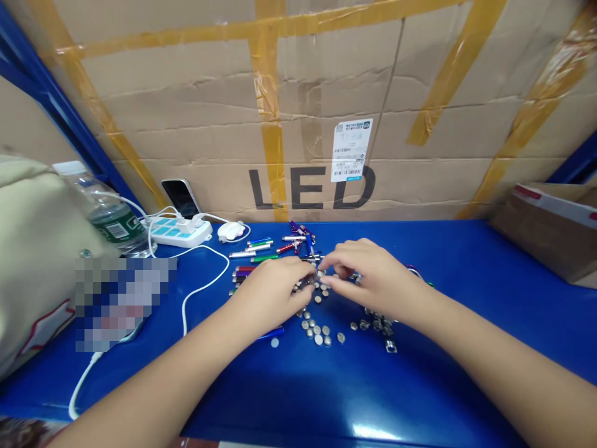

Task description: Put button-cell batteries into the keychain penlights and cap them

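My left hand is closed in a pinch at the middle of the table, around something small and dark that I cannot make out. Facing it, my right hand has thumb and forefinger apart, close to the left fingertips, with the other fingers curled. Button cells lie loose below and between the hands. Left of them are slim metal penlight tubes in several colours, partly covered by my left hand. A blue tube rests under the left wrist. Small shiny metal parts are heaped below my right hand.
A large cardboard box marked LED stands behind the blue table. At left are a power strip, white cables, a phone, a water bottle and a beige bag. Another carton sits at right.
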A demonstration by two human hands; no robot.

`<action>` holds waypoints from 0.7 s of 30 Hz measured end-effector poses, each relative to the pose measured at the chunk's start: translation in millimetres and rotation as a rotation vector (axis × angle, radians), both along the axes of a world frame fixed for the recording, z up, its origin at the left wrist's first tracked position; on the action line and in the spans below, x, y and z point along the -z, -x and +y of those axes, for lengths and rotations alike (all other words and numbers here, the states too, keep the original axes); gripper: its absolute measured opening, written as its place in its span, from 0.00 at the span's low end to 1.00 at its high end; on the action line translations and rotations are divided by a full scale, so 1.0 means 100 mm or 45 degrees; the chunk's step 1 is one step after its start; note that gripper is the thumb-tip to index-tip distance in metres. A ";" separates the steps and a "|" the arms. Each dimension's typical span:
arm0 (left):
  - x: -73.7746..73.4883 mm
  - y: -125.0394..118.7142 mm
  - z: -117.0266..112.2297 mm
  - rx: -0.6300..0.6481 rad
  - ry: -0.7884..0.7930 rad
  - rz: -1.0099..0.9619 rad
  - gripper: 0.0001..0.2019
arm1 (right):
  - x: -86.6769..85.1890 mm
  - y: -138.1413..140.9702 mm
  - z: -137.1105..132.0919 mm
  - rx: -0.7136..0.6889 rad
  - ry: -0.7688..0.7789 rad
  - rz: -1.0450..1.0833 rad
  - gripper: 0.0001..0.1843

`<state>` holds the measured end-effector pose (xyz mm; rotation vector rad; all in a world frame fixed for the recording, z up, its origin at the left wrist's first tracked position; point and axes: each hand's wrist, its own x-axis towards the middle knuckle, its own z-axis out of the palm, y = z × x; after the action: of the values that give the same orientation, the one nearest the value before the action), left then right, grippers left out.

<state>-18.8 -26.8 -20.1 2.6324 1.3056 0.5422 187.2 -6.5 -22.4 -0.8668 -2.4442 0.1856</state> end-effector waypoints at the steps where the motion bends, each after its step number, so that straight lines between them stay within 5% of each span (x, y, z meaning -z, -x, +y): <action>1: 0.00 0.00 0.00 0.005 0.005 -0.006 0.09 | 0.00 0.00 0.00 -0.006 -0.004 -0.004 0.06; 8: -0.01 0.03 0.06 -0.065 0.030 0.001 0.09 | -0.04 -0.14 0.11 0.206 0.002 -0.026 0.14; 14: -0.03 0.10 0.16 -0.127 -0.030 0.033 0.11 | 0.05 -0.40 0.40 0.438 -0.127 -0.428 0.10; 21: -0.01 0.11 0.18 -0.139 -0.027 0.049 0.11 | 0.03 -0.35 0.35 0.381 0.023 -0.451 0.10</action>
<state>-29.7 -8.6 -18.7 2.6132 1.4694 0.5259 222.0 28.4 -25.9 -1.3571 -2.5890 -0.0617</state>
